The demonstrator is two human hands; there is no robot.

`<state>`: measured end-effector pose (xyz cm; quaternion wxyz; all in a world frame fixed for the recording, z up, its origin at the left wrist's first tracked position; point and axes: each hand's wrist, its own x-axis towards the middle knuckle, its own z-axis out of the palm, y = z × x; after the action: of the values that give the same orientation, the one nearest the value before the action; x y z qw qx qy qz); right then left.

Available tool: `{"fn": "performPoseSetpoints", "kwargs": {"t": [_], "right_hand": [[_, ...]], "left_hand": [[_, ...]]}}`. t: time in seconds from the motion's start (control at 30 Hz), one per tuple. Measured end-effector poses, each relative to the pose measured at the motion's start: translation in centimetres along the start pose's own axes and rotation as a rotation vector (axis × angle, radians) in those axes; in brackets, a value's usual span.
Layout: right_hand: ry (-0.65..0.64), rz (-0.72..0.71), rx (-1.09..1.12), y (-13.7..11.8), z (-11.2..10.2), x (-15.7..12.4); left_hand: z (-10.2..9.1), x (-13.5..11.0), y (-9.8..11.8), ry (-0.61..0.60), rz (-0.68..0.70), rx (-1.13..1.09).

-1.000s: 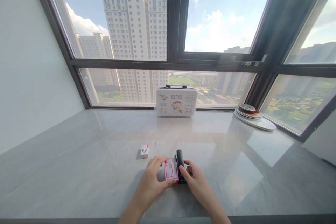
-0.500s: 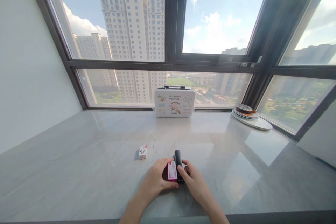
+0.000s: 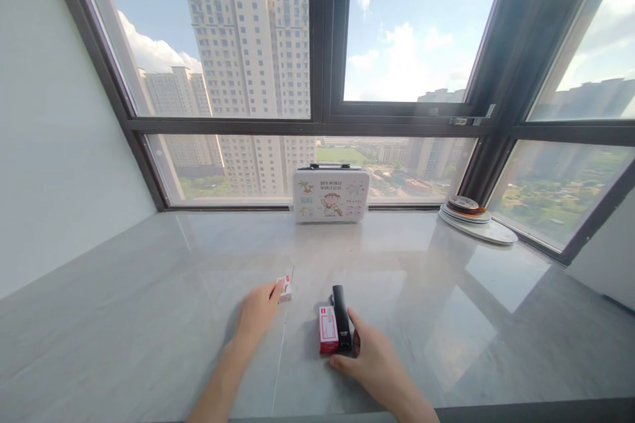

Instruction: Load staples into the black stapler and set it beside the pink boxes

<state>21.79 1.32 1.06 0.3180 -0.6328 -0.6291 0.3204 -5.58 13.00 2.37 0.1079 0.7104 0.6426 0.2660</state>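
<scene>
My left hand [image 3: 258, 308] is closed on a small white box [image 3: 285, 289] with red and dark print, pinching it from the left; the fingers cover part of it. A black stapler [image 3: 341, 317] lies lengthwise on the counter, pointing away from me. Against its left side sits a red-and-white box [image 3: 328, 328] with a printed label. My right hand [image 3: 370, 351] curls round the stapler's near right end. Its fingers rest along the stapler's right side and its thumb lies at the near end, close to the red-and-white box.
The grey marble-like counter [image 3: 198, 330] runs up to the dark-framed windows. At the back stands a white case [image 3: 331, 195] with cartoon prints and a black handle. A stack of round plates or mats [image 3: 466, 215] lies at the back right. A white wall [image 3: 44, 145] bounds the left.
My left hand has let go of the red-and-white box, moved left and taken hold of the small white box, which has shifted slightly right. My right thumb has slid to the stapler's near end.
</scene>
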Motion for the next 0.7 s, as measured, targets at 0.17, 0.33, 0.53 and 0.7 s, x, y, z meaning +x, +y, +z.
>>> {"fn": "performPoseSetpoints", "kwargs": {"t": [0.17, 0.33, 0.53, 0.7], "right_hand": [[-0.009, -0.050, -0.052, -1.5, 0.0, 0.3], [-0.029, -0.111, -0.057, -2.1, -0.1, 0.7], [-0.065, -0.112, 0.028, -1.5, -0.8, 1.5], [-0.088, -0.093, 0.048, 1.2, -3.9, 2.7]], "left_hand": [[3.2, -1.2, 3.9, -0.137, 0.116, 0.013], [4.4, -0.9, 5.6, -0.295, 0.177, -0.035], [4.0, 0.4, 5.8, -0.509, 0.222, -0.114], [6.1, 2.1, 9.0, -0.593, 0.264, -0.133]]}}
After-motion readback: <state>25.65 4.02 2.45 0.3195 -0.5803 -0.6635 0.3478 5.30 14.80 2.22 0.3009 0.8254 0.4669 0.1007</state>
